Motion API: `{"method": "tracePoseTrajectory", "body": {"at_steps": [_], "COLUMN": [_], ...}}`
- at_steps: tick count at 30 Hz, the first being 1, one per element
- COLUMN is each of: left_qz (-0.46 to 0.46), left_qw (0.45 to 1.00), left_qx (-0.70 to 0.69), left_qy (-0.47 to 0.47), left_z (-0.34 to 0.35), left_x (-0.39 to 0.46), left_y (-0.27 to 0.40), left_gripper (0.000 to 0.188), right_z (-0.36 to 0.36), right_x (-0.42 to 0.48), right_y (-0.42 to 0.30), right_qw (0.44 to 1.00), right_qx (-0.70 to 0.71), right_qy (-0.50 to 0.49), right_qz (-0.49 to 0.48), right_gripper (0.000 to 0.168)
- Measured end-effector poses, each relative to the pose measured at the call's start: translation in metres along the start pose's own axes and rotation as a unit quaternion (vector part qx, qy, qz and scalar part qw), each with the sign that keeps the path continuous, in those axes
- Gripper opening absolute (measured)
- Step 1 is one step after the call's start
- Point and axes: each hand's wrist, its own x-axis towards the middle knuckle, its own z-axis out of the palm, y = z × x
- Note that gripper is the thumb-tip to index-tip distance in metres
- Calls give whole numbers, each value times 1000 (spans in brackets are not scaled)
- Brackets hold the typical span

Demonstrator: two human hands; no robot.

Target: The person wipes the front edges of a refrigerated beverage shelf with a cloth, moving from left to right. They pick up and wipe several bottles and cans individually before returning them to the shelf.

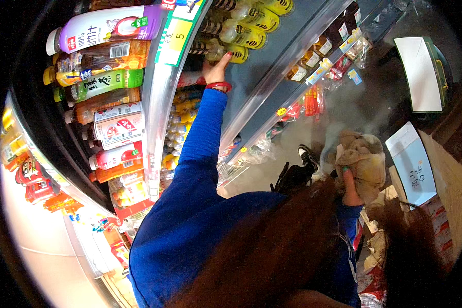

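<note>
My left hand (216, 72), with a red bangle at the wrist and a blue sleeve, reaches into a drinks shelf. Its thumb lies on a clear bottle with a yellow label (238, 54), at the end of a row of similar bottles (250, 35); its fingers are mostly hidden behind the bottle. Lower at the right, my right hand (351, 188) is closed on a crumpled brown cloth (354, 150), its green-nailed thumb on top. A paler, bulky part of the bundle hangs beside it. Dark hair covers part of the right arm.
Bottled drinks (107, 84) fill the shelf at left, behind a curved price rail (173, 38). Small dark bottles (312, 57) and packaged goods stand on lower shelves. A shoe (308, 156) is on the grey floor. Boxes with a white panel (419, 73) and a pale-blue panel (412, 165) stand at right.
</note>
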Motion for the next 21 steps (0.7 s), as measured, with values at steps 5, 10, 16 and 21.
{"method": "tracePoseTrajectory", "body": {"at_steps": [5, 10, 16, 21], "left_qz": [-25, 138, 224, 246], "left_qw": [998, 922, 709, 548], "left_qx": [-23, 347, 668, 799], "left_qy": [-59, -97, -29, -29], "left_z": [-21, -164, -115, -103], "left_x": [5, 144, 150, 169], "left_y": [-1, -96, -60, -58], "left_gripper": [64, 52, 48, 46], "right_z": [5, -3, -27, -18], "right_x": [3, 7, 24, 32], "right_y": [1, 18, 107, 87], "right_qw": [1000, 999, 1000, 997], "right_qx": [7, 24, -19, -68], "right_qy": [-5, -19, 18, 9], "right_qz": [-27, -11, -4, -29], "right_gripper": [52, 62, 44, 39]}}
